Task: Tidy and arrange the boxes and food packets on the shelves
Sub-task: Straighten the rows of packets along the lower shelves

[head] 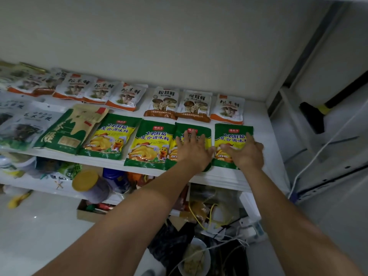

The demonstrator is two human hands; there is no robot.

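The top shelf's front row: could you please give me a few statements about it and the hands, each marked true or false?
1. Four green and yellow packets lie side by side along the front of the shelf. True.
2. The left hand lies flat, fingers straight, on the third packet from the left. True.
3. The right hand grips a mushroom packet in the back row. False: it rests on the rightmost green packet in the front row.
4. The yellow-lidded can stands on the shelf among the green and yellow packets. False: it is one level lower, below that shelf.
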